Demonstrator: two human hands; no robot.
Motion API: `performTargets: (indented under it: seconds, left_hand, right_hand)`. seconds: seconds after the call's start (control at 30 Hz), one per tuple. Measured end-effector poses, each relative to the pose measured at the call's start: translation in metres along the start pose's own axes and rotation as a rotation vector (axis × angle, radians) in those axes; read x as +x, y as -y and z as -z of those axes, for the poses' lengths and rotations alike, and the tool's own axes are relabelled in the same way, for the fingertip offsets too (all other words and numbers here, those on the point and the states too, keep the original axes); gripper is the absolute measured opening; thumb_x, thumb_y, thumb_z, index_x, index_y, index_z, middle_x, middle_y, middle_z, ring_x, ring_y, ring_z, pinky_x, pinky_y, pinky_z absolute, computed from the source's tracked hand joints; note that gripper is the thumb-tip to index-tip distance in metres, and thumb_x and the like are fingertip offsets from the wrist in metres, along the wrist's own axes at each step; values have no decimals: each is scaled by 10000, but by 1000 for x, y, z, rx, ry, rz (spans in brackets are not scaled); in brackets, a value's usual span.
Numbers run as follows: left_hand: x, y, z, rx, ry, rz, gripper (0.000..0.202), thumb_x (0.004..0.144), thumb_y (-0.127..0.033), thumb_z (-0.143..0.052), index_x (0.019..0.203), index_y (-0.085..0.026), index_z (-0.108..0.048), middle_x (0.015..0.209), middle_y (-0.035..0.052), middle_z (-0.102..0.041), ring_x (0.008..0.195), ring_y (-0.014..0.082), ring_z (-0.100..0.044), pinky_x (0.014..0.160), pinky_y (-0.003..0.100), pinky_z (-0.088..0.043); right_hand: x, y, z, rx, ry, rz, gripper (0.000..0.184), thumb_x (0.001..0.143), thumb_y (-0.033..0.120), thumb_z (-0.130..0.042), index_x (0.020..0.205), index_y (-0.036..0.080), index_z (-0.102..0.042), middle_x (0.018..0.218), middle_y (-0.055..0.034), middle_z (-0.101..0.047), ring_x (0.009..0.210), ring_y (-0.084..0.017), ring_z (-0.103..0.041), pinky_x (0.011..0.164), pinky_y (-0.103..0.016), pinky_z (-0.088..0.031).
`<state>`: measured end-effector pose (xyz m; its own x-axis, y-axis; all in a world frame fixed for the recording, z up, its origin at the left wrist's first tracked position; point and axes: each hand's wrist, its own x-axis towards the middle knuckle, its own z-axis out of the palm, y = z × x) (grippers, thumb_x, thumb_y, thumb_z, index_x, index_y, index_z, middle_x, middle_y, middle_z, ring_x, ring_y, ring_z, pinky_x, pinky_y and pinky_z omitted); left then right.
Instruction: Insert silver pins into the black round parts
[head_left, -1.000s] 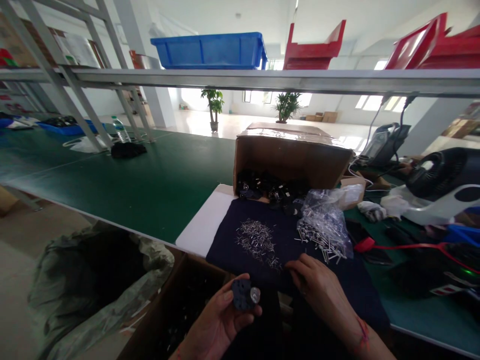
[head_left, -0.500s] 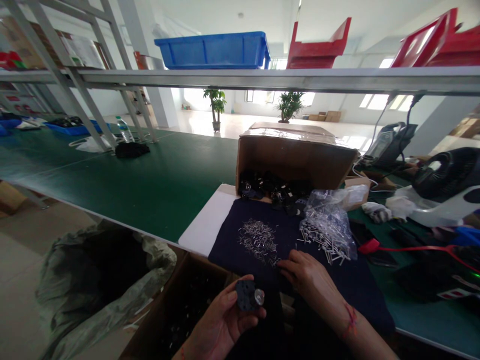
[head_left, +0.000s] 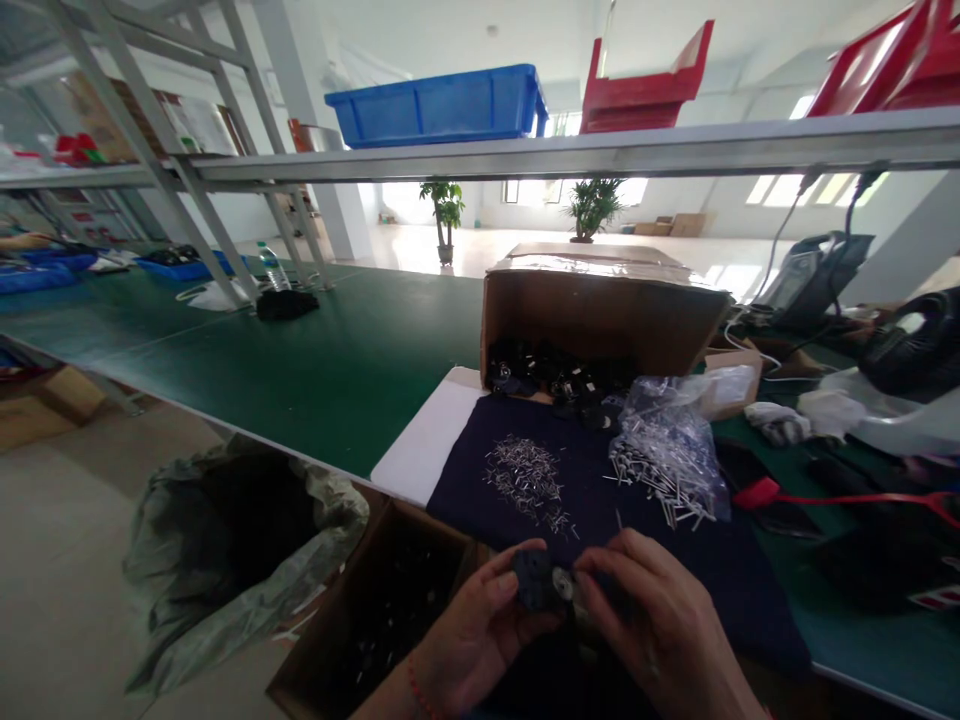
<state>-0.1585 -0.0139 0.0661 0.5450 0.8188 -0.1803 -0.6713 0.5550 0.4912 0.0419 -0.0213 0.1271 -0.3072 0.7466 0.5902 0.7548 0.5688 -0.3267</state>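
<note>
My left hand (head_left: 476,625) holds a small dark round part (head_left: 534,580) with a shiny metal disc (head_left: 562,584) on its face. My right hand (head_left: 652,620) has its fingertips pinched against the part beside that disc. Anything small between those fingers is hidden. Just beyond both hands, a loose pile of short metal pins (head_left: 529,482) lies on a navy cloth (head_left: 480,440). To its right sits a clear plastic bag of pins (head_left: 667,450), with some spilling out.
A cardboard box on its side (head_left: 600,320) spills black parts (head_left: 555,382) near the cloth. Below my left hand is an open brown box (head_left: 375,610), with a grey-lined bin bag (head_left: 232,540) to its left. Green workbenches, a white board, tools and an overhead metal shelf with crates surround me.
My right hand has moved from the cloth near the pins to the part. My left hand has carried the part rightward, toward the middle. The view has shifted slightly.
</note>
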Motion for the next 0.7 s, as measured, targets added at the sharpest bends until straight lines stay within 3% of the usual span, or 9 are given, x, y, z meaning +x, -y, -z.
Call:
performTargets:
  seconds: [0.13,0.5,0.7]
  left_hand:
    - [2,2,-11,-6,42,6,354,851,-230,-737,1198,-171,-706,1142,89,-748,1011,175,-693,895,279,-549]
    - [4,8,-17,25,69,37,368,832,-215,-762,1195,-191,-709,1131,71,-746,977,144,-690,895,243,-535]
    - [3,9,-14,69,51,33,379,821,-242,-780,1191,-193,-712,1133,69,-737,964,142,-688,870,249,-546]
  right_hand:
    - [-2,22,-2,-27,-5,99,163,957,157,-526,856,222,-636,715,-16,-604,613,-160,-551,565,-300,-398]
    - [-11,19,-1,-209,1,180,252,999,160,-436,811,233,-587,654,3,-574,560,-161,-480,562,-335,-295]
    - [-10,18,-4,-34,-72,178,220,984,128,-464,840,214,-606,679,2,-568,591,-155,-474,572,-317,-315]
